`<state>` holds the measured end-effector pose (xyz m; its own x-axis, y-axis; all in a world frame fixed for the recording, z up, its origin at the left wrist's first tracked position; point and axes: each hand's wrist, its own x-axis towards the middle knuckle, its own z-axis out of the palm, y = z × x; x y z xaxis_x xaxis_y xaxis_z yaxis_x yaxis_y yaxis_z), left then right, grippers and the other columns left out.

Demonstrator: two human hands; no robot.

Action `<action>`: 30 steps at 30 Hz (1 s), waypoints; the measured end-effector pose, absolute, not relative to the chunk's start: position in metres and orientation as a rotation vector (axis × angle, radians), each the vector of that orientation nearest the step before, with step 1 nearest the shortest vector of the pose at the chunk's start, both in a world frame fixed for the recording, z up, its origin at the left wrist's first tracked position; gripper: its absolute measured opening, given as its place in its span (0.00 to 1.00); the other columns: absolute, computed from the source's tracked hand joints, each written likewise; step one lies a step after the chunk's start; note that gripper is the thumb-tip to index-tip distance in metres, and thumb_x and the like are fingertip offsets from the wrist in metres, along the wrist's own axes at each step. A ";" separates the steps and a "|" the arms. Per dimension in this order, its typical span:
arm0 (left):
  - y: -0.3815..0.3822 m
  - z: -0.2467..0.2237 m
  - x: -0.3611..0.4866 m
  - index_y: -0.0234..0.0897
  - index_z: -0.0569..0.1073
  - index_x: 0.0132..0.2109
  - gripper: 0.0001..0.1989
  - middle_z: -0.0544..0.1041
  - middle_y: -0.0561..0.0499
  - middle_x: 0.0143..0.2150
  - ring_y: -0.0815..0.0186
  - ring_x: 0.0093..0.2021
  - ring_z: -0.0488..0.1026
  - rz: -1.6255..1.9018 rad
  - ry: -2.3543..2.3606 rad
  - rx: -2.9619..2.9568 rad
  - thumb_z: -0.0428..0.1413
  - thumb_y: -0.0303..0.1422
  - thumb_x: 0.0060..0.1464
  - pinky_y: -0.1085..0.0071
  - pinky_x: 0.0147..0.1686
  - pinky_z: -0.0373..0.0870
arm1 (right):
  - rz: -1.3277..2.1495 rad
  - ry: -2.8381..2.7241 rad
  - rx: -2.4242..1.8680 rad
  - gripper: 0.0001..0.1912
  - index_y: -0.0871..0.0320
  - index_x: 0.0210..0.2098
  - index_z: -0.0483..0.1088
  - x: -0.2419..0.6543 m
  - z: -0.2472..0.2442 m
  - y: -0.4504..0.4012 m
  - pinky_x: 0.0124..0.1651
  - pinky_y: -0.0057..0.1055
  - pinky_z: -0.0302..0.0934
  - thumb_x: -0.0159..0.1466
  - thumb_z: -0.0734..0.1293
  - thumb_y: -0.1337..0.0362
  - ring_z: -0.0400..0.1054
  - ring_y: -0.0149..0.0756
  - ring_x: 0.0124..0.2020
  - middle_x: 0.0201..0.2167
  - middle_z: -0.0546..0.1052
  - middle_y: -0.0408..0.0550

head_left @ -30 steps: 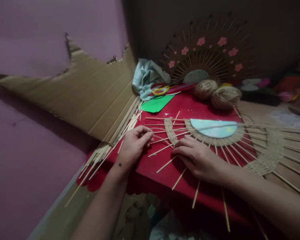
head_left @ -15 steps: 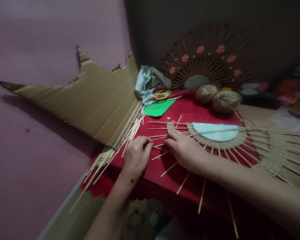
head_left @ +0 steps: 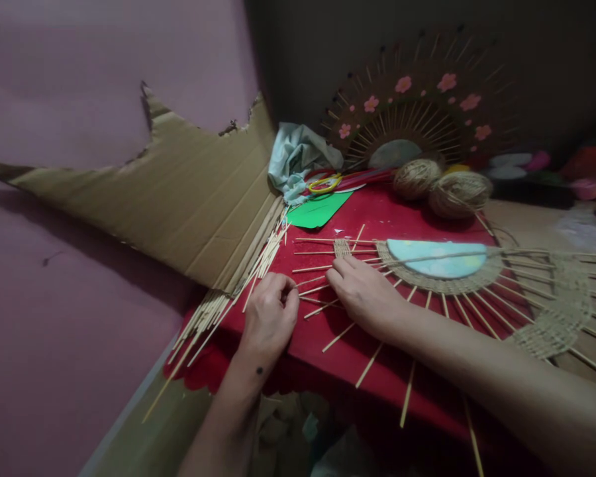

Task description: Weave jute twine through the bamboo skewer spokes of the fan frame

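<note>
A half-round frame of thin sticks point(head_left: 370, 364) fans out from a pale blue half-disc point(head_left: 437, 258) edged with woven twine. My left hand point(head_left: 272, 310) is closed in a pinch just off the left stick ends, and a thin strand of twine point(head_left: 310, 282) runs from it toward my other hand. Bent over the left sticks, my right hand point(head_left: 365, 291) has its fingers closed on them, below a short woven patch point(head_left: 342, 248). Its fingertips are partly hidden. A wider woven band point(head_left: 566, 305) crosses the sticks on the right.
Loose sticks point(head_left: 213, 311) lie beside a torn cardboard sheet point(head_left: 198, 205) leaning on the wall. On the red cloth point(head_left: 372, 222) are green paper point(head_left: 320, 209), yellow-handled scissors point(head_left: 324, 184) and two twine balls point(head_left: 459, 194). A finished flowered fan point(head_left: 417, 106) stands behind.
My left hand has drawn slightly left, away from my right hand, and the strand between them shows longer. My right hand stays at the sticks. The whole view has shifted a little.
</note>
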<state>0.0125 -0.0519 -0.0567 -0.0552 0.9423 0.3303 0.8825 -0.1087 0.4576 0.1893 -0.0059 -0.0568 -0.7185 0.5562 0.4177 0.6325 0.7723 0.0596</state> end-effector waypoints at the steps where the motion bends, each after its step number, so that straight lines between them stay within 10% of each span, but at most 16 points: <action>1: -0.052 -0.056 0.011 0.37 0.69 0.31 0.06 0.72 0.51 0.31 0.65 0.33 0.69 0.890 2.000 2.089 0.49 0.26 0.54 0.70 0.36 0.63 | -0.280 -2.583 -0.899 0.13 0.62 0.30 0.69 0.190 -0.056 -0.006 0.34 0.34 0.54 0.61 0.56 0.78 0.60 0.40 0.31 0.29 0.71 0.54; 22: 0.029 -0.016 0.040 0.35 0.75 0.37 0.14 0.74 0.45 0.35 0.61 0.35 0.70 0.239 1.758 2.712 0.46 0.33 0.60 0.69 0.33 0.61 | 0.444 -2.079 -1.137 0.03 0.59 0.28 0.68 0.208 -0.052 -0.001 0.39 0.35 0.58 0.54 0.66 0.71 0.63 0.37 0.34 0.30 0.71 0.48; 30: 0.043 -0.029 0.049 0.36 0.75 0.36 0.10 0.77 0.48 0.32 0.63 0.32 0.71 0.619 1.725 2.426 0.48 0.30 0.54 0.70 0.35 0.63 | 0.338 -2.239 -1.045 0.07 0.61 0.35 0.68 0.209 -0.063 -0.002 0.42 0.41 0.60 0.56 0.63 0.73 0.61 0.42 0.40 0.37 0.69 0.54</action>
